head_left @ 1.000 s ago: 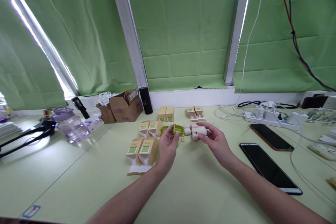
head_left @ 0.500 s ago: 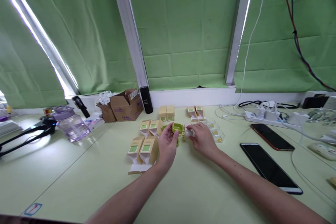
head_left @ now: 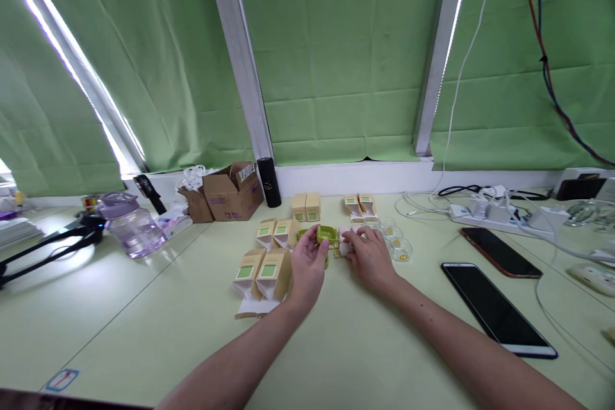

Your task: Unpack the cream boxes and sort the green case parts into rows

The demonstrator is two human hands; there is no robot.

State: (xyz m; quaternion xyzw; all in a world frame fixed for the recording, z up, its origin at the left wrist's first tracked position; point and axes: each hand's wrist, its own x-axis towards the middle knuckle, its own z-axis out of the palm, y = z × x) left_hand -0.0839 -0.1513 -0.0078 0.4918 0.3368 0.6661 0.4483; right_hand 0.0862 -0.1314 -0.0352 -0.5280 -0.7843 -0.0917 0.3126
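My left hand (head_left: pixel 310 262) is closed around the edge of a small green plastic case (head_left: pixel 327 233), with thumb and fingers on its near side. Other green plastic parts show behind and below that hand. Just to the right, my right hand (head_left: pixel 369 257) has its fingertips closed on a small white piece (head_left: pixel 344 245), mostly covered by the fingers. Between the hands lie small yellowish pieces (head_left: pixel 337 250), too small to identify. Beside my right hand is a clear plastic tray (head_left: pixel 407 247) with rounded cups and yellow bits in them.
Small tan cartons (head_left: pixel 273 272) with green labels stand left of my hands, more cartons (head_left: pixel 306 207) behind. Farther back are a brown cardboard box (head_left: pixel 235 195) and a black cylinder (head_left: pixel 268 182). Two phones (head_left: pixel 497 307), a power strip (head_left: pixel 500 221) and cables lie right; a purple-lidded jug (head_left: pixel 132 230) stands left.
The view has shifted very slightly. Both hands stay almost in place; the right fingers have moved a little over the white piece.
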